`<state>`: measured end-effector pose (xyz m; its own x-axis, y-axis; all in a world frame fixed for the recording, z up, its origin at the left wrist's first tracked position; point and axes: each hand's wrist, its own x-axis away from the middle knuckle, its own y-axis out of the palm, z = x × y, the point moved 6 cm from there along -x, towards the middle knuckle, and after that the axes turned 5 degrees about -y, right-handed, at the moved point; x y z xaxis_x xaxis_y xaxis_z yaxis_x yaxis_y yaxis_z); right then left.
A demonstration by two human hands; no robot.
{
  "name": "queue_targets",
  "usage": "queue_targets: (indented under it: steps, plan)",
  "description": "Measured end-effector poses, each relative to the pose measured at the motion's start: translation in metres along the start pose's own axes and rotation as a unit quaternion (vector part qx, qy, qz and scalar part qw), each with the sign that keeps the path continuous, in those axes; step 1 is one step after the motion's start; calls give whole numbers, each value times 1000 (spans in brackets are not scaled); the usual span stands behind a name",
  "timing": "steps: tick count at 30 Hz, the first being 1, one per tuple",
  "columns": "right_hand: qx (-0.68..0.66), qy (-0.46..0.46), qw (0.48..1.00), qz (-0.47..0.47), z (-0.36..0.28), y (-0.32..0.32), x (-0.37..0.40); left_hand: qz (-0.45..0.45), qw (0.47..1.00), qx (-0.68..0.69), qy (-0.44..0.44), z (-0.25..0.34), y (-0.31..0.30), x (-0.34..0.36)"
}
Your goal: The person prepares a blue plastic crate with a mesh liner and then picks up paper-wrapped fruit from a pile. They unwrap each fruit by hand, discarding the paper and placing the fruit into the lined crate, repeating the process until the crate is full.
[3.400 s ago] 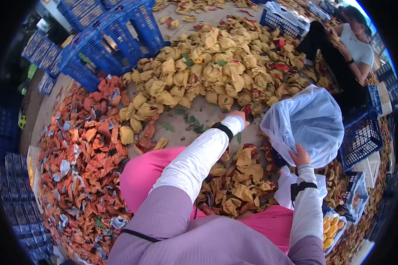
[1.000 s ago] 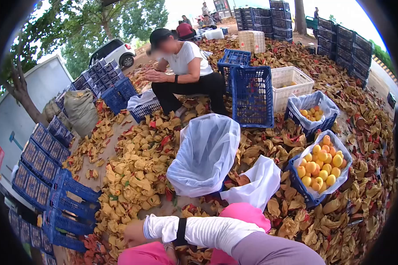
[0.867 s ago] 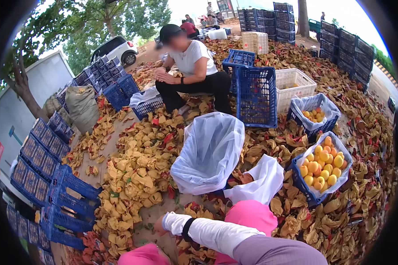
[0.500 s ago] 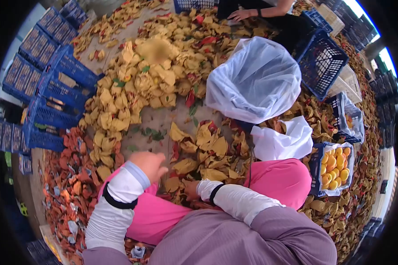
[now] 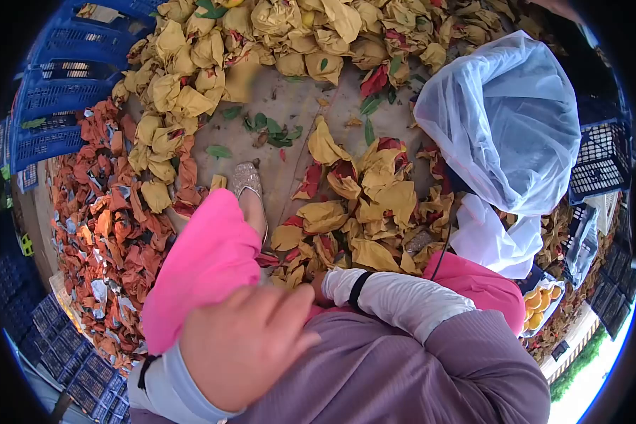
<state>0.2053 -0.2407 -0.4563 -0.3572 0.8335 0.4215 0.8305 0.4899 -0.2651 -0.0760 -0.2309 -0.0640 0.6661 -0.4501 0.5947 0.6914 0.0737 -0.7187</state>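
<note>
My left hand point(image 5: 244, 346) is raised close to the camera over my lap, blurred, with loosely spread fingers and nothing visible in them. My right hand point(image 5: 319, 288) is low between my knees at the near edge of a heap of crumpled tan paper bags point(image 5: 389, 201), some showing red insides. Its fingers are hidden behind the sleeve and my left hand, so I cannot see what they hold. To the right of the heap stands a basket lined with translucent white plastic point(image 5: 473, 134). White cloth-like sheeting point(image 5: 498, 240) hangs below it, beside my knee.
A larger pile of tan bags point(image 5: 191, 53), seemingly filled, lies ahead. Orange-brown torn wrappers point(image 5: 109, 233) cover the left floor. Blue crates point(image 5: 60, 92) are stacked at upper left. A lined crate of yellow-orange fruit point(image 5: 540, 304) sits at right. My shod foot point(image 5: 247, 180) rests on bare floor.
My left hand has come back from over my knee towards my body and the camera. The view has tilted down and shifted; my foot now shows. My right hand stays low by the bags.
</note>
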Motion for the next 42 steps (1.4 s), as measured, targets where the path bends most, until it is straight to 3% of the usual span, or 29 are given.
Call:
queue_targets:
  steps: [2,5,6,7,8,10,13,14,16,19,25,27,28,29,30,31,32,33,34,35,36,40,41,42]
  plan:
    - [-10,32,999,-37,-5,-14,19,-18,997,25,74,13,8,-8]
    - [13,-30,996,-81,-12,-19,15,-70,996,22,58,8,9,-23]
    - [-54,-54,997,-15,-13,-26,22,-55,995,17,84,8,5,-30]
    - [-61,-64,996,-17,-14,-29,27,-66,995,20,78,3,0,-41]
    - [-117,-57,991,-2,-15,-33,31,-131,977,169,20,-6,-2,-53]
    - [-153,-48,986,47,-10,-29,28,-198,929,309,-41,-14,-6,-73]
    - [-212,-40,969,121,7,-53,48,-269,925,268,-5,-14,-7,-93]
    - [-223,-42,966,125,10,-62,58,-194,965,131,114,-7,-16,-99]
    - [-285,-10,930,233,26,-90,83,-115,963,-7,244,2,-25,-105]
    - [-358,4,877,319,34,-119,98,-149,961,-9,233,-1,-28,-110]
    - [-338,-3,868,364,19,-109,50,-125,956,-57,261,0,-16,-85]
    - [-339,-43,899,275,17,-113,48,-132,915,-150,350,11,-7,-65]
    - [-320,-39,904,282,20,-121,53,-80,917,-161,357,9,-3,-58]
    - [-357,-52,893,269,19,-125,55,-30,916,-169,364,6,-1,-52]
    - [-396,-67,880,252,15,-123,58,-38,924,-151,351,3,6,-43]
    - [-494,-91,811,301,40,-92,36,-44,932,-130,336,3,8,-36]
    - [-563,-44,773,289,42,-106,59,-31,932,-133,334,3,5,-29]
    - [-508,-28,761,402,39,-129,97,-20,934,-135,331,3,2,-23]
    - [-441,85,767,458,76,-89,94,-18,936,-115,332,0,7,-19]
    - [-417,224,796,377,82,-84,114,2,939,-88,333,-4,8,-15]
    - [-411,274,781,382,91,-78,129,22,940,-61,335,-9,8,-11]
    - [-448,383,652,476,112,-36,195,165,932,-56,318,-39,-27,39]
    - [-443,394,637,493,113,-28,207,197,924,-22,326,-53,-42,59]
    - [-392,414,655,495,140,-1,212,225,915,14,334,-71,-55,78]
